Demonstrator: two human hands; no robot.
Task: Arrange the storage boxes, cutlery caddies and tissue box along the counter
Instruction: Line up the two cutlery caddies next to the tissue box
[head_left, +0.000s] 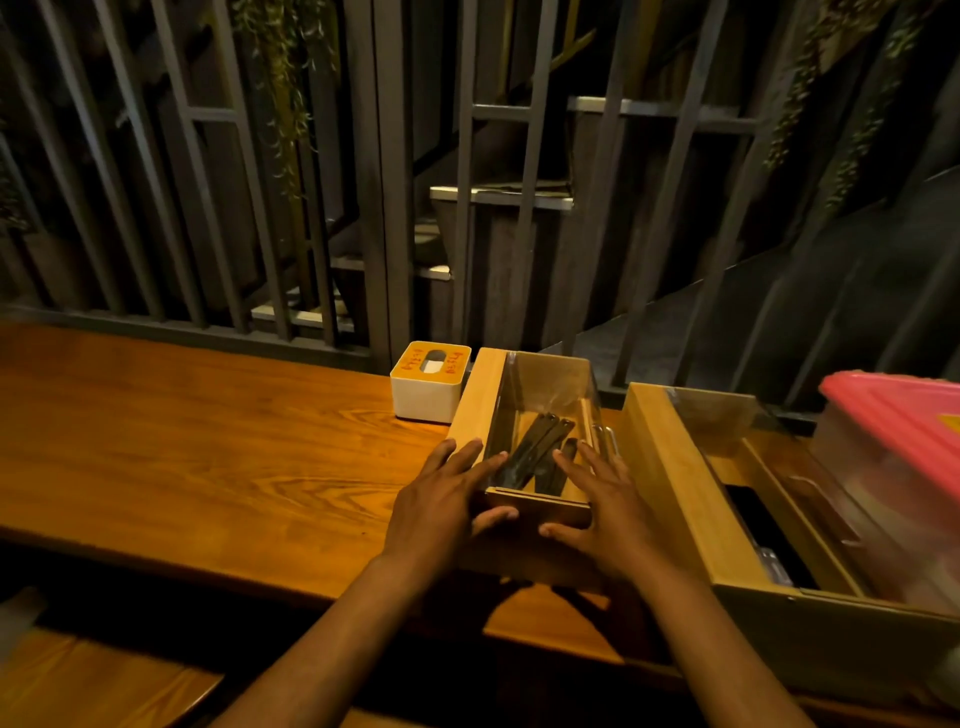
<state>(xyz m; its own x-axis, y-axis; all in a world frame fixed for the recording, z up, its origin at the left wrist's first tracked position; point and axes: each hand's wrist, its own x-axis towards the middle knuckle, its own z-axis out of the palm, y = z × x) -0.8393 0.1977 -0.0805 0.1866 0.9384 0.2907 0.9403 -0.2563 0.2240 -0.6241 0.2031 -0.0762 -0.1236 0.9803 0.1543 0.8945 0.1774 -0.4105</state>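
Observation:
A wooden cutlery caddy with a clear lid holds dark cutlery at the counter's middle. My left hand lies on its near left corner, fingers spread over the lid and thumb against the front wall. My right hand rests on the near right corner the same way. A white tissue box with a yellow top stands just behind and left of it, touching or nearly so. A second, larger wooden caddy sits to the right. A clear storage box with a pink lid is at the far right.
The wooden counter runs left with bare surface. A dark metal railing backs the counter, with stairs beyond. A wooden bench shows at the lower left, below the counter's front edge.

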